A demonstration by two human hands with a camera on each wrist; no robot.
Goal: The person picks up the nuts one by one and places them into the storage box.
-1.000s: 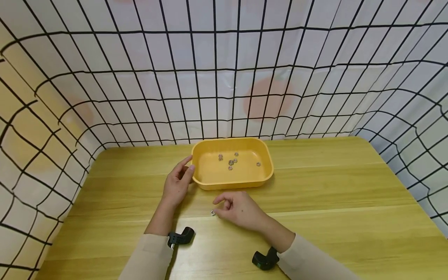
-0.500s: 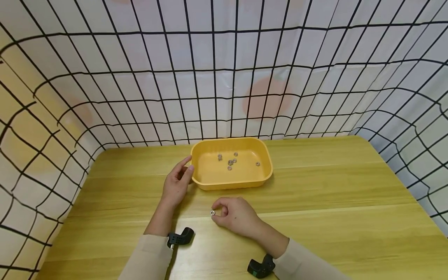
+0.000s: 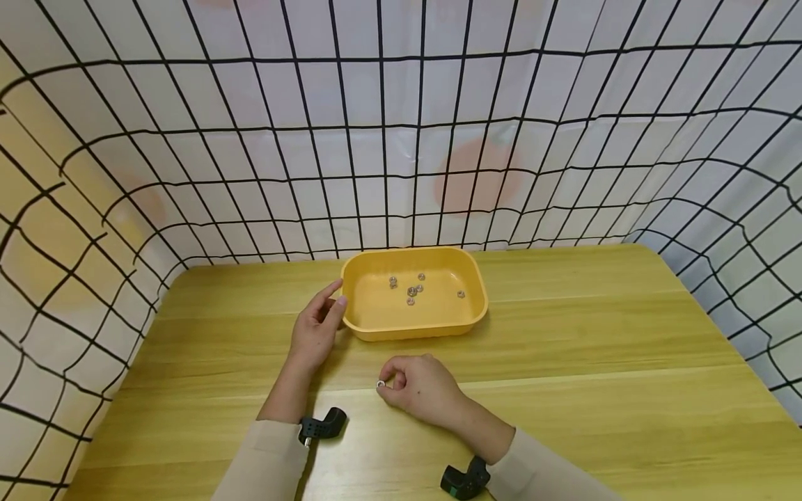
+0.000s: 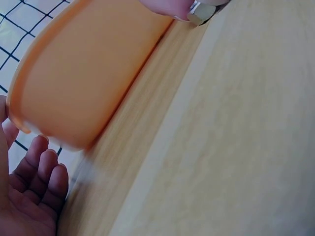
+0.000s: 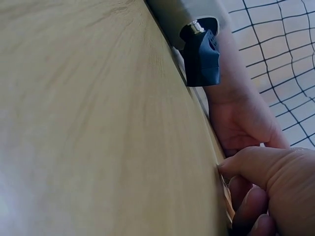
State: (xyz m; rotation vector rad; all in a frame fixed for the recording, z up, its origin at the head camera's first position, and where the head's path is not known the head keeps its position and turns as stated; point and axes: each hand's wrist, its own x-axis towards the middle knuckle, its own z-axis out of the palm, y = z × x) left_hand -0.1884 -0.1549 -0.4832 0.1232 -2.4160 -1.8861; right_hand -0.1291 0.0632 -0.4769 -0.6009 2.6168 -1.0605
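In the head view a yellow plastic tray [image 3: 413, 330] stands near the back of the table, with several small metal nuts [image 3: 411, 292] scattered on its floor. My left hand [image 3: 315, 334] rests at the tray's left end, thumb and index fingertips against the rim, the other fingers loosely bent. In front of the tray, low over the tabletop, my right hand [image 3: 422, 386] pinches a single metal nut [image 3: 380, 384] between thumb and index finger. The left wrist view shows that nut [image 4: 202, 13] at the right fingertips. The right wrist view hides it behind the right thumb [image 5: 256, 164].
The wooden table [image 3: 595, 369] extends around the tray and hands. A black wire grid [image 3: 401, 129] encloses the back and sides, with pale printed sheeting behind it. Black cameras [image 3: 326, 423] are strapped at both wrists.
My right hand has shifted slightly left and toward me, its thumb and index fingertips closing on the nut on the table. The left hand and tray stay in place.
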